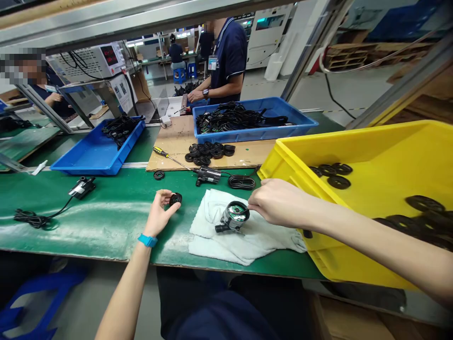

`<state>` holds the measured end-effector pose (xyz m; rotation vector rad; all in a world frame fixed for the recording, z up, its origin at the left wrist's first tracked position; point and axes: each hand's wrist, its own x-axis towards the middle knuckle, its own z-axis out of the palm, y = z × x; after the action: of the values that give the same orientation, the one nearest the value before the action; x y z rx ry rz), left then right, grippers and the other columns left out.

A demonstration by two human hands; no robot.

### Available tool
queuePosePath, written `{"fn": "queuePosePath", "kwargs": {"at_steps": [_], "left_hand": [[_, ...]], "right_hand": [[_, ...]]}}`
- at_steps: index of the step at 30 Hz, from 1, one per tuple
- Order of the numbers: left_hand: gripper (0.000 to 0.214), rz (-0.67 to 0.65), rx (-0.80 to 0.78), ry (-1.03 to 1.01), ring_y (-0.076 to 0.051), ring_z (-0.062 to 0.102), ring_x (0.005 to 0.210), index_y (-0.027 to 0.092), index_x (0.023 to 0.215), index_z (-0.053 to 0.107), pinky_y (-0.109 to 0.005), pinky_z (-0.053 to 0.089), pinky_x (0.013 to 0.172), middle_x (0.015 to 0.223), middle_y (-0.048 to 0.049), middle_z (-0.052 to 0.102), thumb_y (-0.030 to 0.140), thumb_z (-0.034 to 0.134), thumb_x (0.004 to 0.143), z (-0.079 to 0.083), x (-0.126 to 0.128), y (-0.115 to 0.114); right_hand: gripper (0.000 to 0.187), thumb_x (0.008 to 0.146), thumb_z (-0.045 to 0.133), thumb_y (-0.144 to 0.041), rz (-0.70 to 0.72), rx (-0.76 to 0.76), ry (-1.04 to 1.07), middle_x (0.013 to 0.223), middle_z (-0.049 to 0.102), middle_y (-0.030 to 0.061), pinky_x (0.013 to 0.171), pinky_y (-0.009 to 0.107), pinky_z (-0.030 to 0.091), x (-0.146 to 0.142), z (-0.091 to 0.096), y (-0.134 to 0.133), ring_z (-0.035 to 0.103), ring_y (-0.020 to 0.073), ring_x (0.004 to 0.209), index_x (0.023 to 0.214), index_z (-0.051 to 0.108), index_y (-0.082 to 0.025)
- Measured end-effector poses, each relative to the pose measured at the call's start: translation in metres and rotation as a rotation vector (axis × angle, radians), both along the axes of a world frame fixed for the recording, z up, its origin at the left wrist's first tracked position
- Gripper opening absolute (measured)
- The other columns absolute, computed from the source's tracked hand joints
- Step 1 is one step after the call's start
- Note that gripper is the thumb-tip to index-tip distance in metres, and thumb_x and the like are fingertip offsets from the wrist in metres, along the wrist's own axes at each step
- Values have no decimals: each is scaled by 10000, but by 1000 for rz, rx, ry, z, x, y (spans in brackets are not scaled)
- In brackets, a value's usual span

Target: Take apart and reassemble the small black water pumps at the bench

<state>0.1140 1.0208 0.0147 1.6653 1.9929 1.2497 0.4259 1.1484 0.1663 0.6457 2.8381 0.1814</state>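
Observation:
My left hand [163,212], with a blue band at the wrist, pinches a round black cap [176,199] between thumb and fingers above the green mat. On a folded white cloth [208,245] stands a black cylindrical pump housing [231,219], its open top showing a green circuit board [237,211]. My right hand [271,200] is closed at the housing's right side. From its fingertips a thin black cable [245,211] runs to the open top; most of it is hidden by the hand. Behind the cloth lie another pump [208,175] with coiled cable and a single black cap [159,175].
A yellow bin [293,165] with black caps stands at right, under my right forearm. Blue trays [255,137] [85,165] hold cabled parts. Black caps [208,152] and a screwdriver [173,158] lie on or by cardboard. Another pump [82,188] lies left. Co-workers [226,61] are beyond.

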Motion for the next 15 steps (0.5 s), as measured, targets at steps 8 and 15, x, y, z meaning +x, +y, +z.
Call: {"fn": "queuePosePath", "kwargs": {"at_steps": [8, 15], "left_hand": [[525, 39, 100, -7, -222, 581, 1162, 236, 1393, 562, -392, 511, 1024, 1222, -97, 542, 245, 680, 881, 8, 29, -30], [564, 0, 62, 248, -271, 580, 1300, 188, 1462, 458, -455, 505, 1105, 1378, -156, 592, 110, 568, 914, 0, 26, -38]], "right_hand": [[403, 1018, 448, -199, -75, -17, -155, 863, 779, 152, 741, 374, 372, -7, 4, -3, 710, 313, 851, 761, 754, -151], [387, 994, 470, -192, -67, -10, -128, 837, 780, 151, 726, 355, 363, -5, 4, -2, 717, 296, 819, 747, 765, -151]]}}
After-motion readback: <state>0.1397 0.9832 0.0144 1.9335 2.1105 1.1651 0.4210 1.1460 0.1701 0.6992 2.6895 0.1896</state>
